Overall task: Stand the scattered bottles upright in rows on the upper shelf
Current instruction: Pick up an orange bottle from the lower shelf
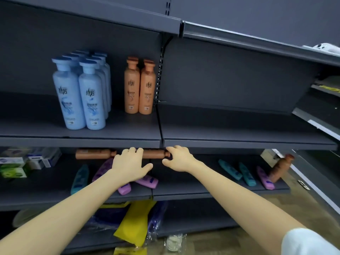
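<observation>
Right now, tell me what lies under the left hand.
An orange bottle lies on its side under the left hand, its cap end by the right hand. Below the wrist, purple tubes show. The bottle's base end is covered.

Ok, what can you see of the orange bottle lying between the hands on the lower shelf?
The orange bottle looks matte plastic, its narrow neck and cap pointing right. It lies on its side at the back of the lower shelf. The left hand covers its base end; the right hand curls round its cap.
</observation>
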The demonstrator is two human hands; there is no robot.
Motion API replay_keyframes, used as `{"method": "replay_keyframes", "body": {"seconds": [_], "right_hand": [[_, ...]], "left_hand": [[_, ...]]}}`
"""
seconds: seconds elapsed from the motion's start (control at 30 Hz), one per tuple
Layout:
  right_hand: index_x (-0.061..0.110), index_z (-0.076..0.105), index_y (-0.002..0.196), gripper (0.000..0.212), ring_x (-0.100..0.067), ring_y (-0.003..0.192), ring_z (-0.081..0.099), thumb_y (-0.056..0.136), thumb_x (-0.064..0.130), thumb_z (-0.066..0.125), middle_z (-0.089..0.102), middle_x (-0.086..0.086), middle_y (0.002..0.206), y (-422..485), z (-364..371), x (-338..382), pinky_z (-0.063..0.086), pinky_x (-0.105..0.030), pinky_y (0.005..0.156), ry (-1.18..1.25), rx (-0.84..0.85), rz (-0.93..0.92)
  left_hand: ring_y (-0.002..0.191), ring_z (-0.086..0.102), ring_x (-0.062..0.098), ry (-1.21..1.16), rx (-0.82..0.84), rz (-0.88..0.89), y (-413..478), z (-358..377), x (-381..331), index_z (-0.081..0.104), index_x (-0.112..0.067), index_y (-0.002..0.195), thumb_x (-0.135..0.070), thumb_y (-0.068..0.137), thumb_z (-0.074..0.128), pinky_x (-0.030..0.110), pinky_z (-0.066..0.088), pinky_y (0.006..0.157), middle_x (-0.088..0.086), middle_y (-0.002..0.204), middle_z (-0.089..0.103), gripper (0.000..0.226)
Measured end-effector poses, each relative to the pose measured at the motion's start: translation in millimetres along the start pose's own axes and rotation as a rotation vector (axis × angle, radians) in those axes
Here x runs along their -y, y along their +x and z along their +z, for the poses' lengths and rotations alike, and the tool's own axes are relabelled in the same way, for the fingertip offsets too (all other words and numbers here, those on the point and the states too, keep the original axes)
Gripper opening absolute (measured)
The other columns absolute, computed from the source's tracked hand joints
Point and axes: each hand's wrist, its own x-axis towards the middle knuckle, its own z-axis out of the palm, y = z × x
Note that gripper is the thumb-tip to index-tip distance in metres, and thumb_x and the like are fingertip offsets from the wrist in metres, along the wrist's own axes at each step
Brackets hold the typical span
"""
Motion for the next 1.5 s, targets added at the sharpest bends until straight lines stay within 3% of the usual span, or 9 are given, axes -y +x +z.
{"method": "replay_keyframes", "body": {"seconds": [0.4,0.9,1.5], "right_hand": [[0.021,0.022,0.150,0.064,-0.033,0.143,0.017,0.095,0.041,0.046,0.020,-0.011,0.156,-83,26,-53,0.027,-0.049,0.111,0.042,0.047,0.207],[0.022,0.025,0.149,0.064,-0.032,0.141,0.021,0.094,0.045,0.047,0.028,-0.010,0.152,-152,21,-160,0.030,-0.048,0.111,0.081,-0.011,0.438],[0.020,0.027,0.148,0.063,-0.033,0.139,0.023,0.094,0.044,0.047,0.029,-0.013,0.149,-203,9,-297,0.030,-0.047,0.109,0.144,0.017,0.514]], "left_hand": [[0.123,0.044,0.025,-0.020,0.056,0.176,-39,25,-63,0.038,-0.015,0.135,-0.057,0.090,0.043,0.039,0.042,0.091,0.005,0.132,0.047,0.062],[0.120,0.046,0.025,-0.002,0.097,0.400,-38,46,-184,0.039,-0.017,0.135,-0.057,0.090,0.042,0.038,0.043,0.089,0.005,0.131,0.048,0.061],[0.120,0.046,0.022,0.042,0.144,0.507,-37,72,-336,0.036,-0.018,0.138,-0.057,0.091,0.041,0.033,0.043,0.085,0.002,0.131,0.048,0.061]]}}
